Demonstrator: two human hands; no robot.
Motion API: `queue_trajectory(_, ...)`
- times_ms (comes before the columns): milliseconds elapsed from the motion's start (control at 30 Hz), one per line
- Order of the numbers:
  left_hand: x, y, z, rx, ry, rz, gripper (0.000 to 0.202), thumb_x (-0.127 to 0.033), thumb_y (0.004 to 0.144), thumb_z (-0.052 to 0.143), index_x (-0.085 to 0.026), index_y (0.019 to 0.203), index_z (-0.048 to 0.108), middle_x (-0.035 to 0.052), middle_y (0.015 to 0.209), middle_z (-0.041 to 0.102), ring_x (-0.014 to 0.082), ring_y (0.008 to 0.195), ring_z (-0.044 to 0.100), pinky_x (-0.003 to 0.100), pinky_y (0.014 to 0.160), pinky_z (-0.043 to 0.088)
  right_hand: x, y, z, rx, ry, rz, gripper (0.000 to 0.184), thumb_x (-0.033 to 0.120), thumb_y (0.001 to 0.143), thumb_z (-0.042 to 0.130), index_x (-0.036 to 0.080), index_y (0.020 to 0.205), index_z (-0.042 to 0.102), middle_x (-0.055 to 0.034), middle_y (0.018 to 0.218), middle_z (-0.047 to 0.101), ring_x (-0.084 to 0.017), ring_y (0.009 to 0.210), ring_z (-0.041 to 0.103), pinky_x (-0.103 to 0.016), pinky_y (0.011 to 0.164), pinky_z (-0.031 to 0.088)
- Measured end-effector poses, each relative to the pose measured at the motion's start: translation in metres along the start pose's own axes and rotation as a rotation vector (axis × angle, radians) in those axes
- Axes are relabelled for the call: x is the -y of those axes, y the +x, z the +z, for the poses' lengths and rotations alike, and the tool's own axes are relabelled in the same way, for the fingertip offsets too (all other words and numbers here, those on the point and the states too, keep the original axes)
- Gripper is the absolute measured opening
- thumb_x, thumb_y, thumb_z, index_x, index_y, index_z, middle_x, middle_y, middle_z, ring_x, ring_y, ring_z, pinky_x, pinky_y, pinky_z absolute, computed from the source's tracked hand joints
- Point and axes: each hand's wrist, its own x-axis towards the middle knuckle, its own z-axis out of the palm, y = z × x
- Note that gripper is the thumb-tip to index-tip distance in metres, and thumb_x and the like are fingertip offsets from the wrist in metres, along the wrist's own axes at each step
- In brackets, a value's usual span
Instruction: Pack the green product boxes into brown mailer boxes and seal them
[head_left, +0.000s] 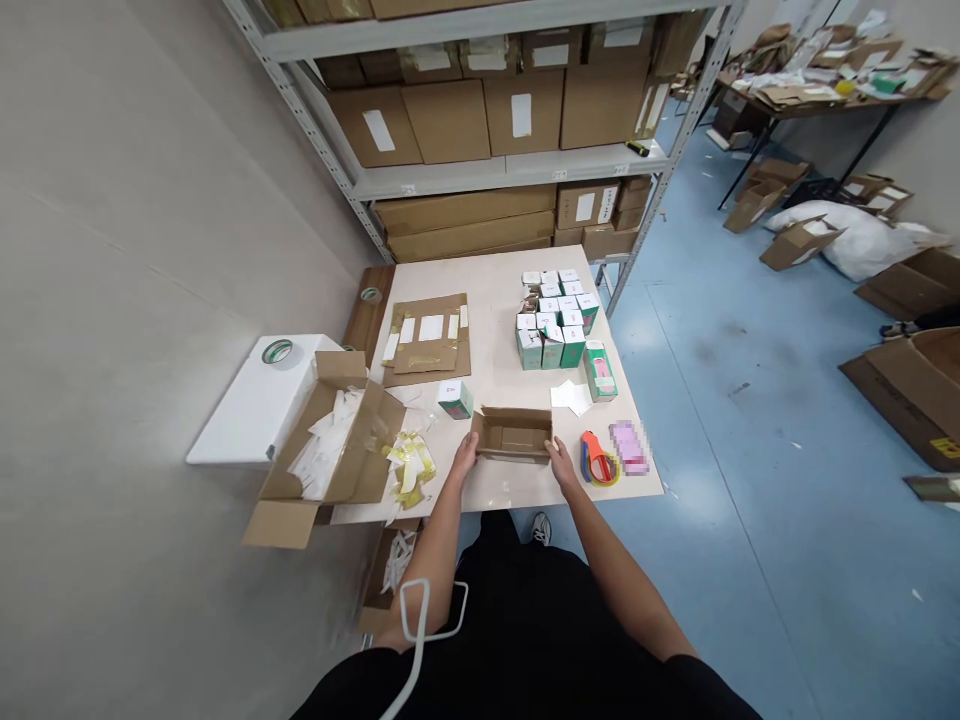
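Note:
A small open cardboard box [513, 440] is at the front of the table, its inside facing up and bare. My left hand [466, 455] grips its left end, and my right hand [559, 460] has closed on the right end. Just behind the left hand stands a small green-and-white carton [455, 398]. Near my right hand lie an orange tape dispenser [596, 457] and a blurred pink item [628, 447]. White paper slips [571, 397] rest behind the box, beside a green carton with a pink front [601, 371].
Several green-and-white cartons [551, 343] stand grouped at the back right of the table. Flattened cardboard [427, 340] lies at the back left. A large open box of white paper [328, 445] and crumpled yellow tape [411, 466] occupy the left side. Shelving [510, 175] rises behind.

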Motion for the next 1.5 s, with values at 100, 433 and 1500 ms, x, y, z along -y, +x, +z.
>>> queue_trajectory(100,-0.003,-0.007,-0.001,-0.186,0.027,0.035,0.073,-0.056,0.099,0.056,-0.025,0.163,0.038,0.0145,0.161,0.050,0.0317,0.143,0.053,0.044,0.113,0.047,-0.005,0.001,0.003,0.005,0.062,0.038,0.075,0.052,0.099,0.048,0.012,0.162,0.040,-0.0177,0.147,0.064,-0.026,0.128,0.067,-0.032,0.101,0.055)
queue_trajectory(433,-0.027,0.007,-0.008,0.116,0.424,0.254,0.076,-0.030,0.062,0.093,-0.022,0.135,0.072,0.0164,0.162,0.048,0.0444,0.154,0.035,0.054,0.127,0.030,-0.016,0.011,-0.003,0.058,-0.344,-0.378,0.071,0.037,0.084,0.063,0.022,0.152,0.053,-0.0146,0.163,0.044,-0.030,0.144,0.053,-0.041,0.115,0.048)
queue_trajectory(1500,0.079,-0.183,-0.098,-0.585,0.305,0.253,0.015,-0.028,0.094,0.067,-0.019,0.086,0.075,0.0102,0.170,0.036,0.0364,0.154,0.038,0.053,0.122,0.042,0.185,-0.052,0.157,0.280,-0.359,-1.072,0.057,0.050,0.101,0.053,0.021,0.150,0.054,-0.0160,0.157,0.051,-0.031,0.148,0.045,-0.054,0.122,0.039)
